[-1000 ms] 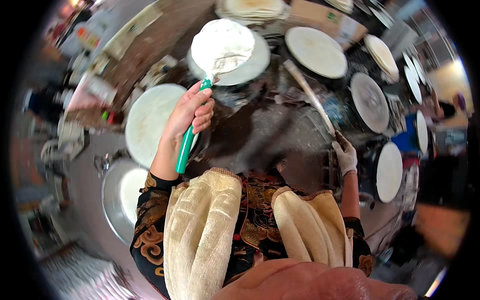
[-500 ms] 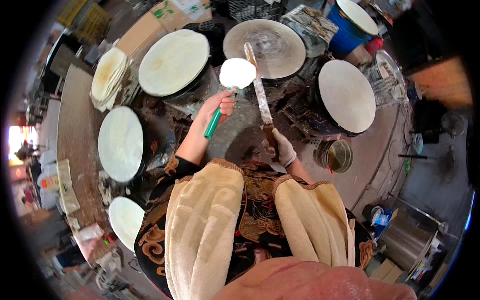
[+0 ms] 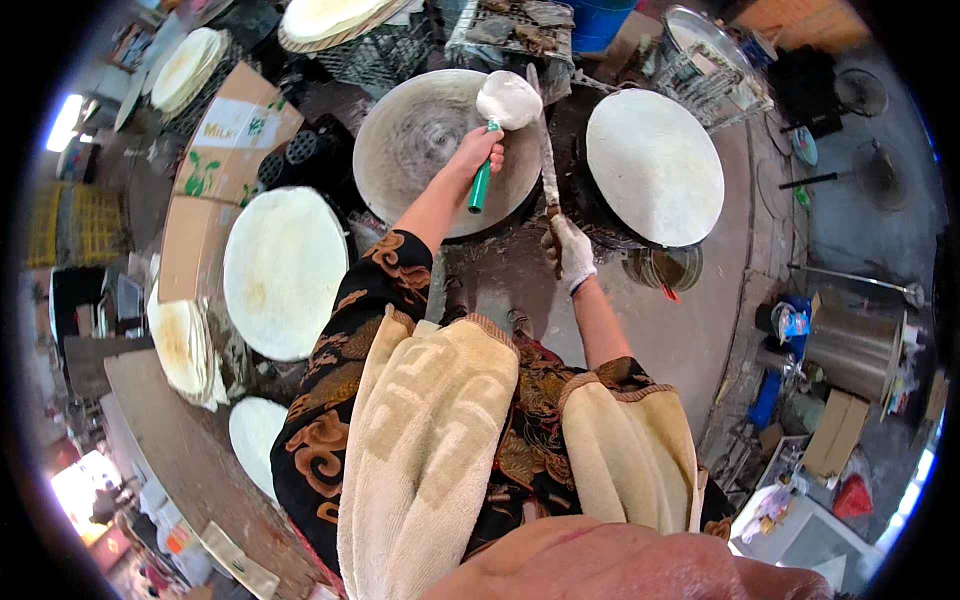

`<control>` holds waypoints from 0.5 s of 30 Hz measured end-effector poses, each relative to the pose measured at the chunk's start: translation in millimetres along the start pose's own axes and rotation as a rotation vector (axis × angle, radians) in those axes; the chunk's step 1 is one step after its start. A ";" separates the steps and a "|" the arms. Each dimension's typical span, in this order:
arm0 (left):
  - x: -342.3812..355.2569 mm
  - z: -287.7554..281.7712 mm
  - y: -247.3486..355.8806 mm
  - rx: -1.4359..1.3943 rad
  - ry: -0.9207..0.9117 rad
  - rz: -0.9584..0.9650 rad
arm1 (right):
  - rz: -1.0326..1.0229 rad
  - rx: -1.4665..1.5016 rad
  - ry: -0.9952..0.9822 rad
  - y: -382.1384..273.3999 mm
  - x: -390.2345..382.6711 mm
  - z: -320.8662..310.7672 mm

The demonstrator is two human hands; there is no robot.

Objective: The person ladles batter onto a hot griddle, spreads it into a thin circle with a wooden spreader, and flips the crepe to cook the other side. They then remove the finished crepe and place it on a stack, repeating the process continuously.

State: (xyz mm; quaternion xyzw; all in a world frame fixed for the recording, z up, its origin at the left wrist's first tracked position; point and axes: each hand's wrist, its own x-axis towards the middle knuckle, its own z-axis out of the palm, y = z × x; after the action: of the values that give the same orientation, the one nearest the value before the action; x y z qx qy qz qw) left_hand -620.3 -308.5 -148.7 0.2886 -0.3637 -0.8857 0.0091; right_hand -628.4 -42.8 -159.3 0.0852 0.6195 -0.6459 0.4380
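Note:
Bare fingers of my left hand [image 3: 475,153] wrap the green handle of a ladle [image 3: 508,101], whose bowl is full of thick white batter. The bowl hangs over the far right part of a round griddle [image 3: 395,150] with a grey, smeared surface. In my gloved right hand [image 3: 572,254] is a long flat spreader [image 3: 548,165], its blade coated with batter and upright beside the ladle. Right of it, a white pancake [image 3: 655,165] covers another griddle. A second large pancake [image 3: 285,270] lies on the griddle to my left.
Stacked pancakes stand far left [image 3: 188,72], at the back [image 3: 330,20] and near left [image 3: 182,345]. An opened cardboard box [image 3: 215,170] lies by the left griddle. A metal bucket [image 3: 672,268] stands right of my gloved hand, and a blue bucket [image 3: 600,22] at the back.
My view has shifted and turned forward, toward the bare griddle. My left hand has carried the full ladle out over it, and the spreader in my right hand has come along beside it.

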 end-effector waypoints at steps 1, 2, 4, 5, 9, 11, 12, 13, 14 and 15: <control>14.6 -4.3 1.0 0.162 0.042 0.123 | -0.036 -0.103 0.074 5.9 6.0 3.3; 26.6 -12.2 4.0 0.244 0.063 0.163 | -0.069 -0.208 0.147 12.0 9.4 4.5; 34.3 -28.7 12.1 0.412 0.112 0.238 | -0.123 -0.310 0.205 16.7 -6.2 8.8; 35.5 -40.1 18.7 0.506 0.138 0.257 | -0.182 -0.363 0.234 20.8 -12.6 7.5; 27.4 -109.9 54.9 1.352 0.160 0.769 | -0.236 -0.575 0.282 14.3 -20.4 16.4; 16.8 -113.8 70.8 1.607 0.015 0.882 | -0.298 -0.635 0.307 18.4 -9.3 22.1; 7.4 -107.2 76.2 1.671 0.005 0.829 | -0.293 -0.615 0.275 8.4 -8.3 33.7; -1.8 -103.8 82.4 1.737 -0.008 0.779 | -0.293 -0.591 0.243 -2.4 -9.0 55.5; -3.1 -100.2 85.7 1.794 -0.029 0.740 | -0.297 -0.572 0.225 -9.4 -7.2 73.4; -0.1 -102.6 87.0 1.758 -0.017 0.781 | -0.212 -0.458 0.191 -4.5 5.1 86.5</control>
State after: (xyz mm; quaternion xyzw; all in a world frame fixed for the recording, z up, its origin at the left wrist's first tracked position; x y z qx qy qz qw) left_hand -584.0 -438.0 -150.5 0.0445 -0.9680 -0.2332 0.0810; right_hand -597.1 -121.5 -140.4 -0.0206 0.7934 -0.5203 0.3152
